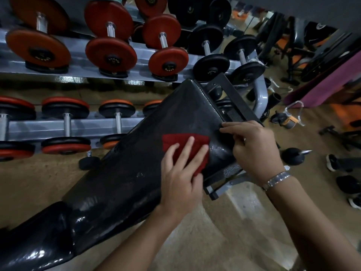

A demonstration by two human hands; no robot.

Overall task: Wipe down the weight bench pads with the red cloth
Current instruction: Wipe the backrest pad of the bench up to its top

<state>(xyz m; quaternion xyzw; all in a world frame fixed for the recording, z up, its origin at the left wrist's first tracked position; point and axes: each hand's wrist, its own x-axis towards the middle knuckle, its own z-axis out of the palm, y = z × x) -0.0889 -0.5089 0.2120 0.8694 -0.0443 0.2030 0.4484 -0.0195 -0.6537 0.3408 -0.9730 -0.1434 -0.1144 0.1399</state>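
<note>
Upper bench pad being wiped with the red cloth.

The red cloth (183, 147) is being pressed flat onto the long black pad (136, 165) under the spread fingers (187, 149) of the left hand (180, 178); the pad's far edge is being steadied by the right hand (252, 147), its fingers curled over it. The pad's long axis is running down-left toward the unwiped seat pad (39, 237), nearer the left hand.

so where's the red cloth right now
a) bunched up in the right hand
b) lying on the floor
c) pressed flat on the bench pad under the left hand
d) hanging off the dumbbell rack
c: the red cloth lies on the black bench pad with the left hand spread flat over it, while the right hand grips the pad's edge without any cloth.
</note>
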